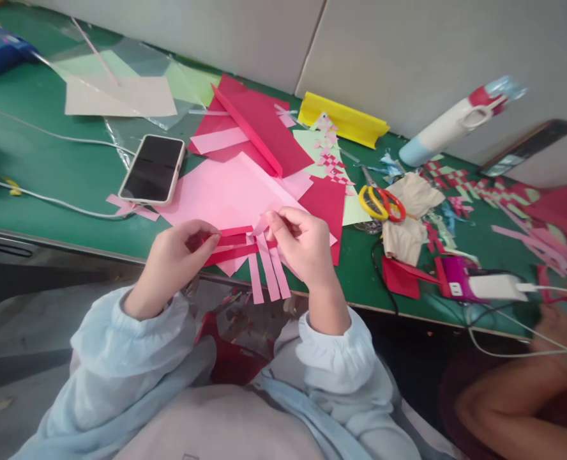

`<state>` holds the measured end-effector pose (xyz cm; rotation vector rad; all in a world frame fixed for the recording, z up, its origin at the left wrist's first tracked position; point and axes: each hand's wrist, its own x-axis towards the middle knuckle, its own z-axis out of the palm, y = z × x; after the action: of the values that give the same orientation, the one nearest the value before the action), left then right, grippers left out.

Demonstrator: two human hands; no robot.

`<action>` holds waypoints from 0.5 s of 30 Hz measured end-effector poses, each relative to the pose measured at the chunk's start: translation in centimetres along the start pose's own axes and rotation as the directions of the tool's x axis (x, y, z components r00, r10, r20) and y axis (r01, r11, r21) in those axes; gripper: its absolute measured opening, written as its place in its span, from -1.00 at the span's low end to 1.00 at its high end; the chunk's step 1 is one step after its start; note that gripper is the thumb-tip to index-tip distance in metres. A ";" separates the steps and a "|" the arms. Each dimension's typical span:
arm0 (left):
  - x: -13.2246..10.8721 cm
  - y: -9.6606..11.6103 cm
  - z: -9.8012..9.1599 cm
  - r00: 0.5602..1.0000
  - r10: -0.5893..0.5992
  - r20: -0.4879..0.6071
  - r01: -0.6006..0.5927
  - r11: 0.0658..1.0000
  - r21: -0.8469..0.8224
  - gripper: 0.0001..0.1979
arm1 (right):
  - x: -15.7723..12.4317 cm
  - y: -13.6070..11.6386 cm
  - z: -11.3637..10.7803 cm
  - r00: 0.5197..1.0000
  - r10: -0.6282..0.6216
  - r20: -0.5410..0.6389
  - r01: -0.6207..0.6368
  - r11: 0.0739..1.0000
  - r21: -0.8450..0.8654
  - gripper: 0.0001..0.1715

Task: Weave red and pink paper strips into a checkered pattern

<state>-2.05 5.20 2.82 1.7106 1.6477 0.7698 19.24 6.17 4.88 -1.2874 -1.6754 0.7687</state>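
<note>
My left hand [175,255] is closed, pinching the left ends of red paper strips [230,246] at the table's front edge. My right hand [302,246] is closed too, pinching the top of light pink paper strips [267,275] that cross the red ones and hang down past the edge. The strips form a small woven piece held between both hands. Under it lies a large pink paper sheet [230,188]. Both wrists show pale blue sleeves.
On the green table [34,166]: a phone [152,168], red sheets [264,128], a yellow folded sheet [343,119], scissors [382,203], a white bottle [451,121], a glue gun [0,54], cables, paper scraps, a power brick [484,286]. Another person's arm [527,383] sits at lower right.
</note>
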 end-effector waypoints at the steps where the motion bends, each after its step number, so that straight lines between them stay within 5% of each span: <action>1: 0.0 0.0 0.0 1.000 0.015 0.006 -0.015 1.000 0.012 -0.78 | 0.3 -0.1 0.2 1.000 0.014 -0.014 -0.013 0.999 0.048 -0.57; 15: -0.2 -0.1 -0.1 0.999 0.036 0.033 -0.040 0.994 0.101 -0.78 | 1.3 0.4 0.8 0.995 0.092 -0.026 -0.084 0.971 0.224 -0.60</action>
<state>-2.22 5.00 2.85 1.8201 1.6630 0.6838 18.56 7.56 4.51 -1.2156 -1.4649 0.9524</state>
